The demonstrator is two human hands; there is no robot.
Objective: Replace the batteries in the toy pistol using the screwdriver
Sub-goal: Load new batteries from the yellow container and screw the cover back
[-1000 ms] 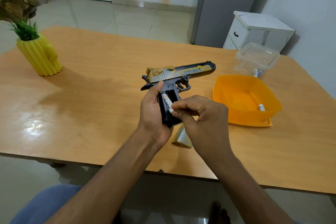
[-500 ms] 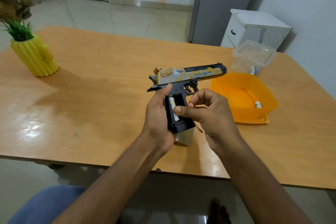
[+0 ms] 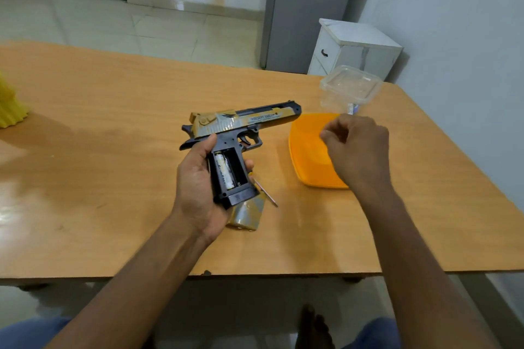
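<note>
Counter (image 3: 113, 122): we see glossy orange-brown wood grain filling mid-frame, pale tiled floor beyond at top.
Left hand (image 3: 195, 187): wraps the toy pistol (image 3: 241, 133) by its black grip at centre frame, compartment open, one battery (image 3: 224, 170) seated.
Right hand (image 3: 357, 147): loosely curled, holding nothing we can see, over the orange tray (image 3: 306, 150).
Screwdriver (image 3: 266, 193): thin shaft lying beside the grip base.
Clear tub (image 3: 348, 88): upper right.

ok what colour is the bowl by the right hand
Orange bowl, seen best in the head view, the only one.
</note>
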